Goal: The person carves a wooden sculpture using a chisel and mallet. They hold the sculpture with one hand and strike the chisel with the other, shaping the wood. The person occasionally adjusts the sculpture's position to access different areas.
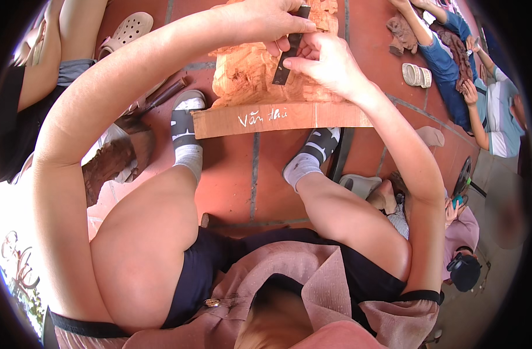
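A pale orange wood carving (242,78) stands in front of me on its flat base (219,123), which has white handwriting along its near edge. Over the carving, a narrow dark flat strip (282,74) slants from upper right to lower left; whether it is sandpaper or a file I cannot tell. My left hand (280,26) reaches in from the left and pinches the strip near its upper end. Fingers and thumb of my right hand (330,61) close on it lower down, close to the carved surface. Both hands partly cover the strip and the carving.
My shoes flank the base on a red tiled floor (225,180). A dark-handled tool (167,92) and a beige clog (133,32) lie to the left, near a seated person. Several people work at the right, near sandals (416,75) and a brown carved piece (401,35).
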`<state>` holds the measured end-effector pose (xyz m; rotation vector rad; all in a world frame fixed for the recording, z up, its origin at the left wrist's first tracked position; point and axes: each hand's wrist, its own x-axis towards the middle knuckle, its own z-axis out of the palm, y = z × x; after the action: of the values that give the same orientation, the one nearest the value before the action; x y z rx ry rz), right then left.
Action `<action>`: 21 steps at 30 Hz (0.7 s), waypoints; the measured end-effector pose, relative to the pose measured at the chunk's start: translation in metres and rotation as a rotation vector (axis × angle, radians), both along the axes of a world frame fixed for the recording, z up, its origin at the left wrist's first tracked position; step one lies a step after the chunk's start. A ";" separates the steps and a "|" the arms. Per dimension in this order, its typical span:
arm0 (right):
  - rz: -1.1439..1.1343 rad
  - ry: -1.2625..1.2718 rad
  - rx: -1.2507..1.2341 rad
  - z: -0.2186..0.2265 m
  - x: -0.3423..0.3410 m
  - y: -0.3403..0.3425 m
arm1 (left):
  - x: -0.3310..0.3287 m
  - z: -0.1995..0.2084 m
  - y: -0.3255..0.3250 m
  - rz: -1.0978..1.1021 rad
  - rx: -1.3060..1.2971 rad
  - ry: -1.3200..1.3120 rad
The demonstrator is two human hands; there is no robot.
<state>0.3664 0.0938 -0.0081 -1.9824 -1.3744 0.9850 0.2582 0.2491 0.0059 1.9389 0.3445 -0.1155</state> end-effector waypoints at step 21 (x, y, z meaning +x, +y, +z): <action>0.093 0.196 -0.233 -0.020 0.005 0.026 | -0.004 -0.007 0.013 -0.122 0.264 -0.158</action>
<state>0.3717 0.1194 -0.0280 -1.9363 -1.3014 1.3991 0.2540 0.2624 -0.0013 2.2153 0.1410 0.0045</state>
